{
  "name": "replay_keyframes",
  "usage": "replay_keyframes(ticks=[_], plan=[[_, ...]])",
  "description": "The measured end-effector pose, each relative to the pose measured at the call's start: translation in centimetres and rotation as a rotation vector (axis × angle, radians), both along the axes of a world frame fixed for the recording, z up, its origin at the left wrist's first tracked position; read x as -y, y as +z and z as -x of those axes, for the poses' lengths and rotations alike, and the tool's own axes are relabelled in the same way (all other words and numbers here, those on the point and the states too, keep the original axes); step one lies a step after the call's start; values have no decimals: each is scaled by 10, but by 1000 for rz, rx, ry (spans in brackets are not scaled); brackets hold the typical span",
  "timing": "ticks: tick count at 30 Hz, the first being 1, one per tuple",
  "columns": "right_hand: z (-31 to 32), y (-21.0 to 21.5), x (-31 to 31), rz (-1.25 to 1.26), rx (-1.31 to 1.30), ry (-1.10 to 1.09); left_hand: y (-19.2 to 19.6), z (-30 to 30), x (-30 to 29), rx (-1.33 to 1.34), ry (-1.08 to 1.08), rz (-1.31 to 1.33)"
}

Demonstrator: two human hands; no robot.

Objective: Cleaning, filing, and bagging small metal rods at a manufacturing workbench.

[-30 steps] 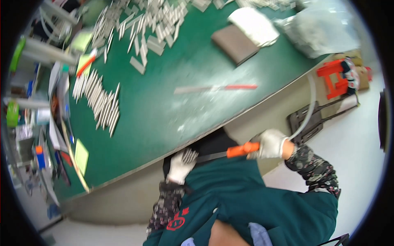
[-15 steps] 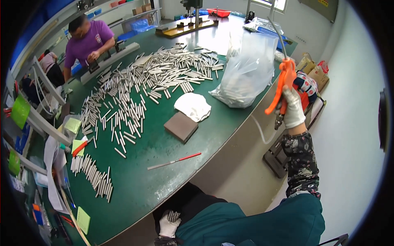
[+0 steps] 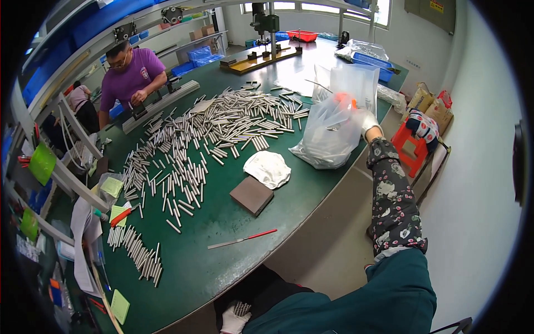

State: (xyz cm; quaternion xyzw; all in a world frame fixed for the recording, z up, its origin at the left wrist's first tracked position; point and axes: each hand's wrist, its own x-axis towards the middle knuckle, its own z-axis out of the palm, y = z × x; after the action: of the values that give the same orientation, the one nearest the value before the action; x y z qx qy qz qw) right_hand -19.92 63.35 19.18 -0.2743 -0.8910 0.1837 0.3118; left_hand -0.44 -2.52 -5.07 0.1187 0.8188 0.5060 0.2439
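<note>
Low in my lap, my left hand point(image 3: 233, 321) wears a white glove and is closed around a bundle of short metal pins point(image 3: 241, 309). My gloved right hand point(image 3: 367, 123) reaches out to a clear plastic bag point(image 3: 328, 131) on the table's right edge. In it is an orange air blow gun point(image 3: 346, 100), its thin nozzle pointing left; the bag blurs much of the gun, and I cannot tell whether it is inside or behind. More pins point(image 3: 239, 114) lie in a large loose heap on the green table point(image 3: 206, 273), with a smaller row at the near left.
A brown block point(image 3: 251, 196), a white cloth point(image 3: 268, 169) and a red-handled file point(image 3: 245, 239) lie mid-table. At the far left a co-worker in a purple shirt point(image 3: 129, 80) works by a metal rail point(image 3: 161, 106). An orange stool point(image 3: 409, 147) stands right of the table.
My right hand has swung left and forward with the air blow gun, from beside the table to the plastic bag. The left hand keeps its pins. The whole view has shifted slightly.
</note>
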Motion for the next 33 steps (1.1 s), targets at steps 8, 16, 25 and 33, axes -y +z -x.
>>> replay_keyframes(ticks=[8,16,25,33], plan=[[1,25,39,282,242,568,36,6,-25,186,342,-192],[-1,4,57,959,-117,487,34,6,-22,211,287,-195],[4,-29,16,1144,-373,537,40,-1,-21,149,273,-145],[-69,-5,128,340,-632,-12,109,7,-42,309,454,-278]])
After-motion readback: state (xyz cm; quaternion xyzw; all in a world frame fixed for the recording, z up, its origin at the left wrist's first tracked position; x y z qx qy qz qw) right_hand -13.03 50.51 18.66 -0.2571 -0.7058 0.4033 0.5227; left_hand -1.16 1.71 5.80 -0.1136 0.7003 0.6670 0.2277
